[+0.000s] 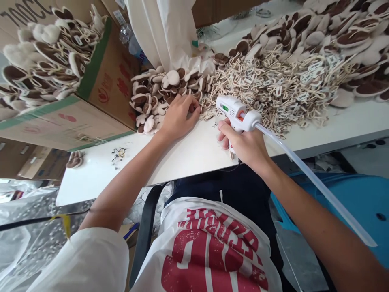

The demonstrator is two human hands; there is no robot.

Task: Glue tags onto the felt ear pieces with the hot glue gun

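My right hand (pixel 244 144) is wrapped round the handle of a white glue gun (pixel 232 108), whose nozzle end points away to the left. A long translucent glue stick (pixel 316 182) sticks out of its back and passes over my right forearm. My left hand (pixel 180 117) lies at the front edge of a pile of tiny fluffy slippers (pixel 172 78) with brown insides. Its fingers are curled inward, and what they hold, if anything, is hidden. Beside the glue gun is a heap of cream cord bows with small white tags (pixel 273 87).
A cardboard box (pixel 103 93) full of larger slippers (pixel 54 52) stands at the left. More slippers (pixel 349 40) are heaped at the back right. Glue scraps (pixel 118 153) and a small slipper pair (pixel 75 159) lie on the white table (pixel 170 162). A blue stool (pixel 343 202) stands right.
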